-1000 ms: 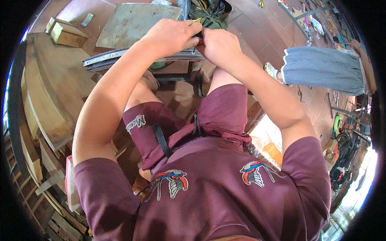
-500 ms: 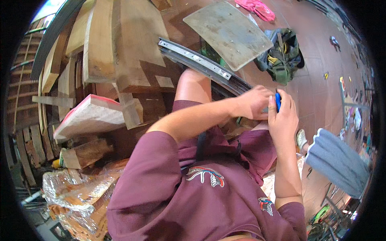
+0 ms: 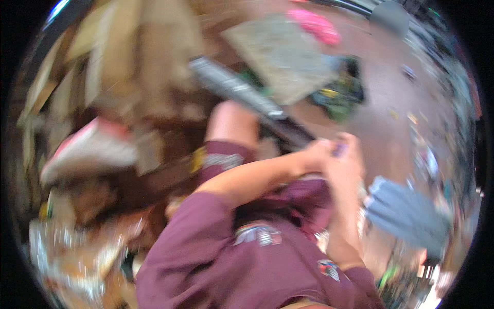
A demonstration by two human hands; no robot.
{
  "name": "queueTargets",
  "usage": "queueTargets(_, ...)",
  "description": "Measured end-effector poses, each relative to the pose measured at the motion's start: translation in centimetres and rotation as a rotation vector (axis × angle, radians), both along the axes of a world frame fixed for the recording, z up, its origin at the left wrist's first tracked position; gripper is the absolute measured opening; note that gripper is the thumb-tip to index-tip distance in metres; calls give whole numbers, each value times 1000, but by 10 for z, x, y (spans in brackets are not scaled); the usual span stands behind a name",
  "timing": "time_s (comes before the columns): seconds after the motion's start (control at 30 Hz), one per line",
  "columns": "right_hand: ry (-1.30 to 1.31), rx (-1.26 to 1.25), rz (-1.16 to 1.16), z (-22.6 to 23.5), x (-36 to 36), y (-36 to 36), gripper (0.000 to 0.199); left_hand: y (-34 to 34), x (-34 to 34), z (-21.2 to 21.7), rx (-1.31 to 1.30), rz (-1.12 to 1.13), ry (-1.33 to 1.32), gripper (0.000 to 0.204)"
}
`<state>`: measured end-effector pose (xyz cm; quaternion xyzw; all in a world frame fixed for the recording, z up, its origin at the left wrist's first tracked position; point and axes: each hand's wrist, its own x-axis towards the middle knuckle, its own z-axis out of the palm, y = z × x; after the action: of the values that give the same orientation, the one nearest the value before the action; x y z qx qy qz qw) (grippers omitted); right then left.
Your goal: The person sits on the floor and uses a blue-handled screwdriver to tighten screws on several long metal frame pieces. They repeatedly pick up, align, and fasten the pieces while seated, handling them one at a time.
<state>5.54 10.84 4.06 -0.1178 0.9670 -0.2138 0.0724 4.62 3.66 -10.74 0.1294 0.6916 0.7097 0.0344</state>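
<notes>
The picture is smeared by motion. A long dark metal rail (image 3: 234, 88) with a bright slotted strip along it slants past my bare left knee. My left hand (image 3: 315, 156) is closed at its near end, fingers mostly hidden. Pressed close beside it, my right hand (image 3: 347, 164) is closed on a small blue-handled tool (image 3: 339, 149). The tool's tip is hidden, so I cannot tell its exact kind. My left forearm crosses in front of my maroon shirt (image 3: 216, 262).
Stacked timber beams (image 3: 121, 46) fill the left, above a pink-edged white slab (image 3: 92, 154) and clear plastic wrap (image 3: 67, 257). A flat grey board (image 3: 280, 56), a green bag (image 3: 342, 98) and pink cloth (image 3: 315, 26) lie ahead. Grey-blue fabric (image 3: 406, 213) is at the right.
The whole view has swung, so most things sit farther left and blur. Both hands stay together by the rail's end, the blue tool still in my right hand.
</notes>
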Motion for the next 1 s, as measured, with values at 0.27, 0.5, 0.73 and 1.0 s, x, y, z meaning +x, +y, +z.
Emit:
queueTargets(0.27,296,-5,117,-22,-15,2,44,2,-7,-20,270,116,-133,34)
queueTargets(0.5,351,-10,79,-33,-4,16,40,2,1,-22,325,75,-185,33)
queueTargets(0.73,315,-20,114,-33,-5,8,39,-5,-5,-24,349,77,-194,32)
queueTargets(1.0,416,24,239,-42,-11,17,35,-4,-11,-21,359,78,-207,30)
